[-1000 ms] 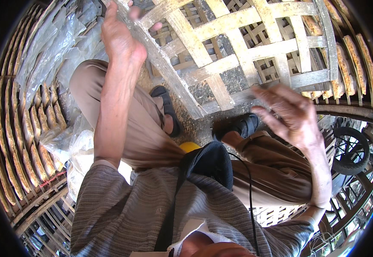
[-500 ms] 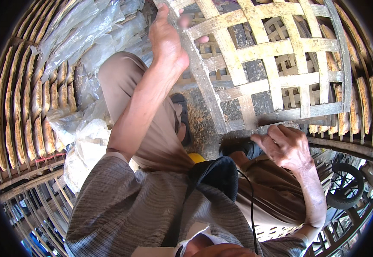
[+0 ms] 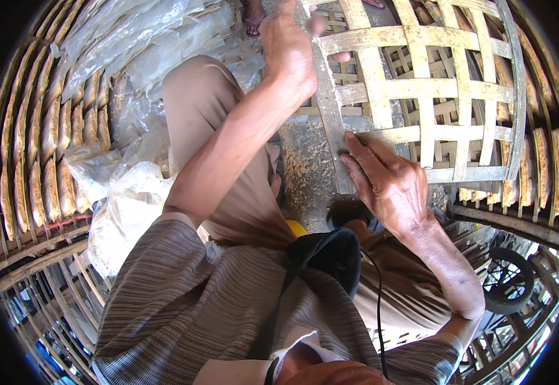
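Right hand [image 3: 388,183], having risen, is now clasping the woven bamboo tray [image 3: 420,96] at its lower edge while left hand [image 3: 287,51] is gripping its top corner

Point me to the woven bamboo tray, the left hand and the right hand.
woven bamboo tray [image 3: 420,96]: head view, on a flat strip near the lattice's middle.
left hand [image 3: 289,51]: head view, on the back of the hand gripping the tray's edge.
right hand [image 3: 388,186]: head view, on the back of the hand at the tray's lower edge.
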Tool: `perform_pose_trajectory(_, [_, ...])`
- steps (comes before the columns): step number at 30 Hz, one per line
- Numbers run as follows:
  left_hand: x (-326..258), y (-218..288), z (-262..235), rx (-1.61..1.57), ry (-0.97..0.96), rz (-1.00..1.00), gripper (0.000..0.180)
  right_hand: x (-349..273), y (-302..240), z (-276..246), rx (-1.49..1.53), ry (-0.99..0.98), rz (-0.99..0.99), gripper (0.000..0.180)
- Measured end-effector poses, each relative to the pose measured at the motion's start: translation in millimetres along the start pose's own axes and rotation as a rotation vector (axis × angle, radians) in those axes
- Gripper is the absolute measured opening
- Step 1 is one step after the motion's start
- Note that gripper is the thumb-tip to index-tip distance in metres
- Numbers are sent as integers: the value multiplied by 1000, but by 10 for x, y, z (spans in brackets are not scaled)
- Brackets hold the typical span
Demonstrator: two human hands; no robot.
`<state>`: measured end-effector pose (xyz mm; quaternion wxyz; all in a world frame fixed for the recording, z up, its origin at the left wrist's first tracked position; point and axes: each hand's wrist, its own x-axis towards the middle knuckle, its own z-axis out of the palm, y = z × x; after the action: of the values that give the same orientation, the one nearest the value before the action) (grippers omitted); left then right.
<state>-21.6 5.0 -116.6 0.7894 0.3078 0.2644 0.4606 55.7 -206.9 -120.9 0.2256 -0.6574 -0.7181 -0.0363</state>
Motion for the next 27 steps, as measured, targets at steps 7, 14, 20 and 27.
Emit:
perform_pose_trajectory(7, [11, 140, 25, -3, 51, -14, 43, 27, -15, -3, 41, -88, -23, 13])
perform_pose_trajectory(14, [-137, 120, 133, 109, 107, 15, 46, 240, 166, -209, 170, 39, 88, 9])
perform_pose_trajectory(20, [-99, 149, 97, 117, 58, 75, 45, -129, 304, -466, 233, -248, 167, 11])
perform_pose_trajectory(27, [-77, 73, 156, 44, 55, 101, 41, -449, 96, -135, 144, -135, 96, 20])
